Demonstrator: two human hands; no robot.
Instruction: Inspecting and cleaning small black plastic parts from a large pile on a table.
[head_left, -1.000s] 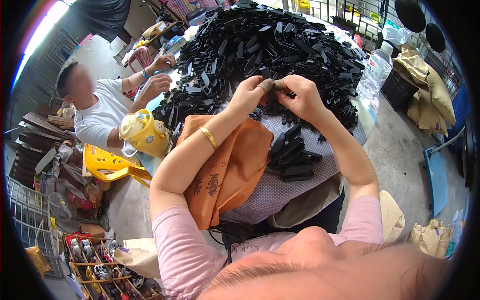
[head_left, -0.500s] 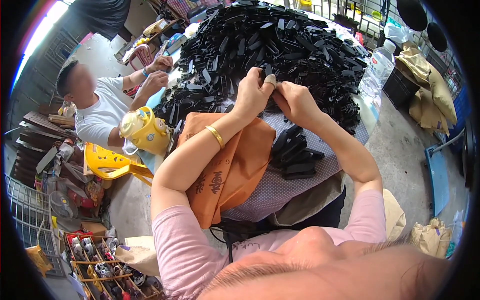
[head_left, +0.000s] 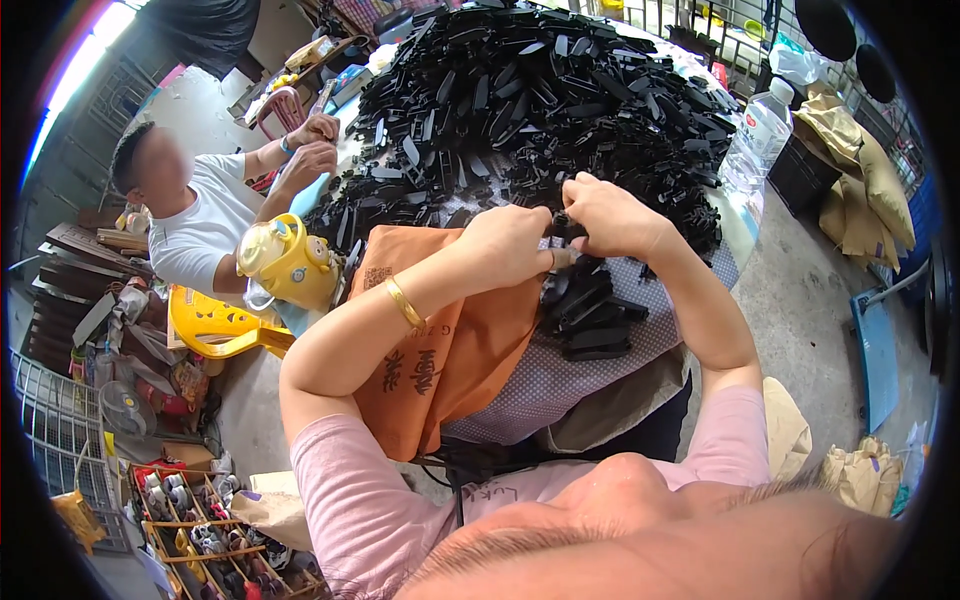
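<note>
My left hand [head_left: 517,243] and my right hand [head_left: 612,213] meet over the table edge, both pinching a small black plastic part [head_left: 563,225] between the fingertips. A gold bangle [head_left: 405,302] circles my left wrist. Just below the hands lies a small stack of black plastic pieces [head_left: 588,315] on a dotted cloth [head_left: 560,385]. Behind the hands rises a big heap of black plastic parts [head_left: 540,95]. An orange cloth bag [head_left: 440,365] lies under my left forearm.
A person in a white shirt [head_left: 200,225] works at the table's left side, hands [head_left: 315,150] in the pile. A yellow jug [head_left: 290,262] and yellow plastic chair [head_left: 215,325] stand at left. A clear water bottle [head_left: 755,140] and sacks [head_left: 860,170] sit at right.
Both hands have come down from the heap toward the small stack near me, still working the black part between the fingers.
</note>
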